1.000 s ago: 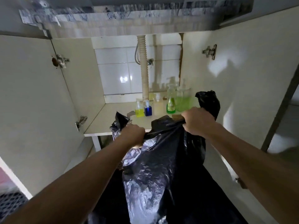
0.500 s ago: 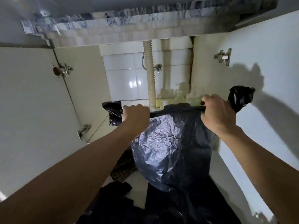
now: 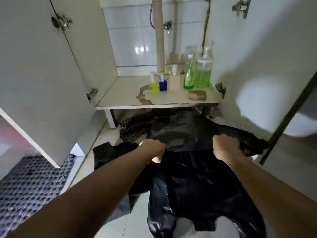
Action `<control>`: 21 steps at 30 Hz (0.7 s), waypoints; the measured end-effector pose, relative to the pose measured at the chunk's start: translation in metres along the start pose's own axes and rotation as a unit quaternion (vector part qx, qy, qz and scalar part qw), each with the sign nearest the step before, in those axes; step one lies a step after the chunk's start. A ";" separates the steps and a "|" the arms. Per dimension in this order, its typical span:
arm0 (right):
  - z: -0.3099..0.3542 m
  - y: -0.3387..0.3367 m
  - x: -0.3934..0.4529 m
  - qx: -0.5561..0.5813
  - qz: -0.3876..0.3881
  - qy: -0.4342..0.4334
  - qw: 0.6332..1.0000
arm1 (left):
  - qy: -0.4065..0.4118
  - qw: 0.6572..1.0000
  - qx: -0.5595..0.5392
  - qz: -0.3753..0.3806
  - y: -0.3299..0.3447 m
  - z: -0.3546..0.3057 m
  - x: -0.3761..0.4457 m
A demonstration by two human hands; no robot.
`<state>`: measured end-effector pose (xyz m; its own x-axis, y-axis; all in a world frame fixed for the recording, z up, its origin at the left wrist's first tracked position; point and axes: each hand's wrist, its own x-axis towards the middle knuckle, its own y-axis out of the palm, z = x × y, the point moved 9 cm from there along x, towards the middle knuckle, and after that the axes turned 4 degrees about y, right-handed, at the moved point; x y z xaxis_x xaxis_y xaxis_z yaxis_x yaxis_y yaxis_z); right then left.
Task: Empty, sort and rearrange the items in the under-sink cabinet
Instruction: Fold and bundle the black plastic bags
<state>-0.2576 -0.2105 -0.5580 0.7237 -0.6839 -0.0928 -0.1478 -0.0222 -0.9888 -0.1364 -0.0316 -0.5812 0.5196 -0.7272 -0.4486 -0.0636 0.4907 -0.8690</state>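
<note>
A large black plastic bag [image 3: 193, 182] lies spread low over the floor in front of the open under-sink cabinet. My left hand [image 3: 152, 150] and my right hand [image 3: 226, 148] each grip a fold of it, fists closed, about a forearm's length apart. On the cabinet shelf [image 3: 123, 95] stand a small yellow bottle [image 3: 153, 84], a small blue bottle [image 3: 162, 83], a cream bottle [image 3: 174, 79], a green dish-soap bottle [image 3: 189, 74] and a jar of green liquid [image 3: 203, 73]. A brown sponge [image 3: 197, 95] lies in front of them.
Both cabinet doors stand open, the left door [image 3: 39, 79] and the right door [image 3: 260, 66]. A corrugated drain hose [image 3: 159, 36] drops to the shelf. A patterned dark mat [image 3: 135, 127] lies under the shelf, another patterned mat [image 3: 29, 184] at lower left.
The bag was held up high in front of the cabinet; both hands have brought it down toward the floor, so the bottles on the shelf show again.
</note>
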 end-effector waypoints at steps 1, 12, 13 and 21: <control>0.000 0.019 -0.001 0.001 0.012 0.007 1.000 | 0.005 1.000 -0.019 0.003 0.014 -0.006 0.004; -0.028 0.195 -0.057 -0.027 0.197 0.040 0.979 | 0.028 0.981 -0.168 0.089 0.165 -0.081 0.009; -0.030 0.200 -0.061 -0.031 0.211 0.043 0.976 | 0.028 0.980 -0.173 0.092 0.172 -0.085 0.009; -0.003 0.180 -0.060 -0.063 0.246 0.009 0.967 | 0.027 0.959 -0.257 0.113 0.192 -0.087 0.006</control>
<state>-0.3298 -0.1761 -0.7304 0.5326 -0.6472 -0.5454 -0.5525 0.2223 -0.8033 -0.2198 0.0167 -0.7688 0.3996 -0.6600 -0.6361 -0.5883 0.3475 -0.7302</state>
